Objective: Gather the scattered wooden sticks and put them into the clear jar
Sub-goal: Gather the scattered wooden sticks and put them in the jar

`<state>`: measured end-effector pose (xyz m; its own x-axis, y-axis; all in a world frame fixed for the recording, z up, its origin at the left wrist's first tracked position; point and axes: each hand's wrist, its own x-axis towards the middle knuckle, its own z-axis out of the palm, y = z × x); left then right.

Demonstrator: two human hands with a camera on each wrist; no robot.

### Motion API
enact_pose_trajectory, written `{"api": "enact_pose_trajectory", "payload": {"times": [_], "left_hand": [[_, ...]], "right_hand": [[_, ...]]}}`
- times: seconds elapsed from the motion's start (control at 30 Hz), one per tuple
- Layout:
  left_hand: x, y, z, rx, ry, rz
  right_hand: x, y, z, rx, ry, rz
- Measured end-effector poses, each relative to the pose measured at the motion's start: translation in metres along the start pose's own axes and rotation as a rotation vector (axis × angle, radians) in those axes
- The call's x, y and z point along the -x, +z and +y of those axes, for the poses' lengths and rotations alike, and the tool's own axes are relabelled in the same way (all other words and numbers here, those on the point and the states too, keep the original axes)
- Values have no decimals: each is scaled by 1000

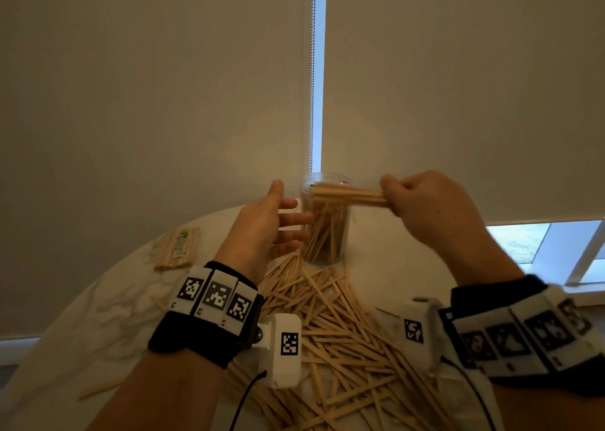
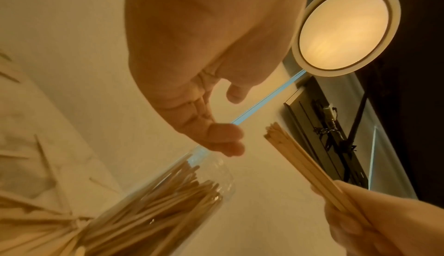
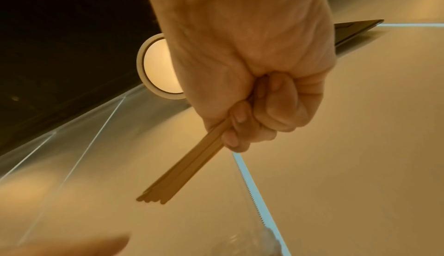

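Note:
The clear jar (image 1: 340, 234) stands upright at the far side of the table, partly filled with wooden sticks. My right hand (image 1: 422, 201) grips a bundle of sticks (image 1: 347, 195) that lies level, its free ends over the jar's mouth. The right wrist view shows the same bundle (image 3: 182, 171) jutting from the right hand (image 3: 252, 108). My left hand (image 1: 278, 224) is open beside the jar's left wall, fingers straight and reaching to the jar; whether they touch it I cannot tell. Loose sticks (image 1: 337, 335) lie scattered on the table in front of the jar. In the left wrist view the jar (image 2: 149, 209) sits below the left hand (image 2: 211, 123).
A wrapped pack of sticks (image 1: 178, 249) lies on the white marble table (image 1: 98, 303) at the left. Closed roller blinds (image 1: 163, 87) hang right behind the jar, with a window strip at the lower right. A round ceiling lamp (image 2: 346, 28) glows overhead.

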<state>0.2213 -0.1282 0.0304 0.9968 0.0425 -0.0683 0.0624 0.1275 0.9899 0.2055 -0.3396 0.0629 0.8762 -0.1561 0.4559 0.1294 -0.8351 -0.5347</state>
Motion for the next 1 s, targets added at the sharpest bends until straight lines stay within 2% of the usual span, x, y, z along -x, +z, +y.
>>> {"api": "enact_pose_trajectory", "payload": {"times": [0.13,0.2,0.27,0.33,0.4,0.5,0.57,0.63,0.73,0.87,1.0], "left_hand": [[-9,5,-13,-33,-17,29],[-24,12,-16,-98,-1,38],[-45,20,-13,-256,55,41],[-63,28,-9,-471,102,32],[-77,36,-6,-569,114,13],[-88,43,-7,-521,80,-62],[-93,43,-13,-494,104,-93],[-96,40,-16,-527,154,-79],[-97,38,-17,-581,171,-77],[-96,37,-16,-616,178,-92],[-94,37,-16,-618,155,-87]], "right_hand": [[-53,-12,-1,111,12,83],[-83,-6,-5,243,-40,70],[-106,5,-13,372,-112,53],[-120,19,-23,494,-193,11],[-127,33,-33,591,-286,-73],[-133,53,-40,641,-380,-289],[-132,65,-41,661,-425,-419],[-131,70,-43,695,-502,-439],[-131,67,-51,806,-615,-345],[-130,73,-61,768,-622,-308],[-130,81,-62,694,-481,-363]]}}
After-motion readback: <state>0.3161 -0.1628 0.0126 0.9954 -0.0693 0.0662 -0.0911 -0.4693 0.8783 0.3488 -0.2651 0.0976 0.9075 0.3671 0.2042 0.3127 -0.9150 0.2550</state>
